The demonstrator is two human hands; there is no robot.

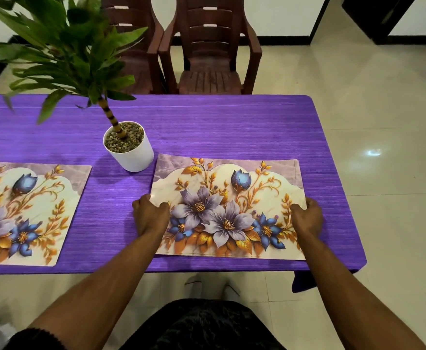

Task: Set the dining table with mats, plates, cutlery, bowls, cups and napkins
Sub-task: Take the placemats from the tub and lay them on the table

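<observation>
With your left hand [150, 214] and right hand [306, 215] pinching the floral mat's [228, 205] side edges, square its near edge to the table [207, 127] edge, matching the second mat [27, 210].

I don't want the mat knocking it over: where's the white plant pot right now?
In the head view, the white plant pot stands on the purple tablecloth, left of centre, just off the far-left corner of the mat that both hands grip.
</observation>
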